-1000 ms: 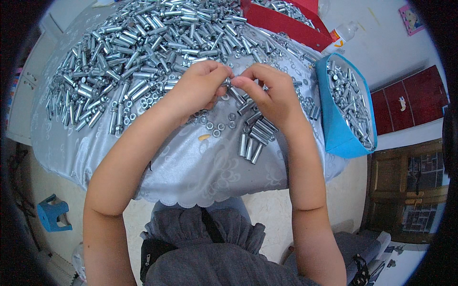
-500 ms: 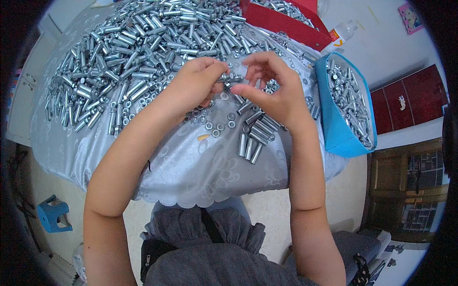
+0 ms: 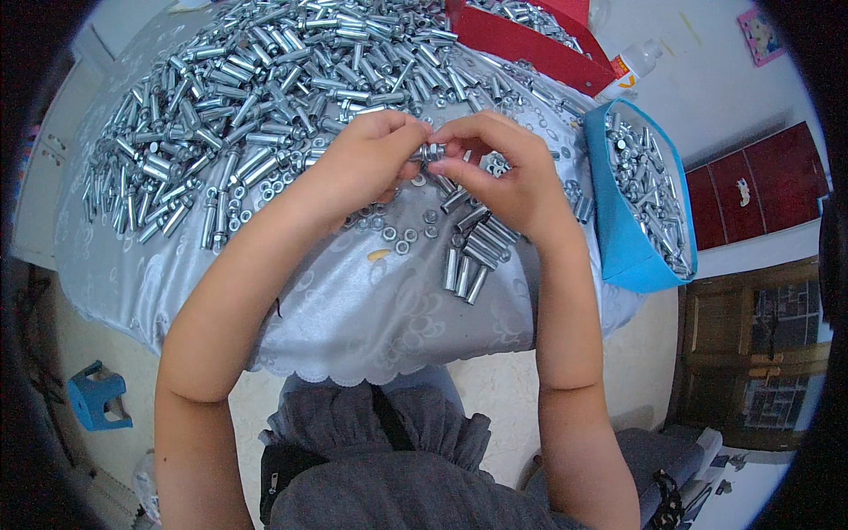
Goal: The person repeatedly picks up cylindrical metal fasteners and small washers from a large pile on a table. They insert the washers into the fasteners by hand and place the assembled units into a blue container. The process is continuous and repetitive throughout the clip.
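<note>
My left hand [image 3: 373,161] is closed round a shiny metal anchor bolt [image 3: 430,153], whose nut end points right from the fingers. The thumb and forefinger of my right hand [image 3: 512,168] pinch that nut end; most of the bolt is hidden in the left fist. Below the hands, loose hex nuts [image 3: 406,236] and washers lie scattered on the pale satin tablecloth [image 3: 353,309]. Several metal sleeves [image 3: 481,247] lie grouped under my right wrist. A great heap of similar anchor bolts [image 3: 256,79] spreads over the far and left side of the table.
To the right stands a blue fabric bin [image 3: 632,243] full of bolts. A red box [image 3: 521,44] with more metal parts is at the far right, beside a plastic bottle [image 3: 632,66]. A blue stool [image 3: 99,397] stands on the floor at left.
My right hand has come left and its open fingers have closed on the nut end of the bolt. The left hand has shifted only slightly.
</note>
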Available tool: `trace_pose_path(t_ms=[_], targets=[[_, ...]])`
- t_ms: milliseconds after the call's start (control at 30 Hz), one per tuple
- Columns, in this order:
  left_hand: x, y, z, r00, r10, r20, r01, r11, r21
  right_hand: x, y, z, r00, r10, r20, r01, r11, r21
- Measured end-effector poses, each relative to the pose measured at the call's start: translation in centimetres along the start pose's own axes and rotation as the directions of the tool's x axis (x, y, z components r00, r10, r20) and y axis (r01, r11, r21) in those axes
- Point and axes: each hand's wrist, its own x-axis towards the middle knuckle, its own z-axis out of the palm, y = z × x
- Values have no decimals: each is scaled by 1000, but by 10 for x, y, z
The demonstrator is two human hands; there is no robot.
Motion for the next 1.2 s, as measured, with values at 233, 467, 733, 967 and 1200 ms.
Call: trace_pose_path(t_ms=[233,467,733,967,1200], targets=[[-1,2,4,1000,-10,-30,10,999,32,0,-8,1,989,147,-21,-145,987,74],[2,-1,0,999,-43,4,43,999,-31,-1,2,4,997,59,54,-59,998,-12],[4,-3,-3,999,-50,11,51,996,-67,-1,-10,3,989,132,66,-135,990,41],[6,-6,-4,997,-33,72,33,999,-10,-2,0,3,990,102,99,-84,981,-173],[4,-3,-2,999,-36,3,36,999,-27,-4,2,4,986,64,155,-45,991,-124]])
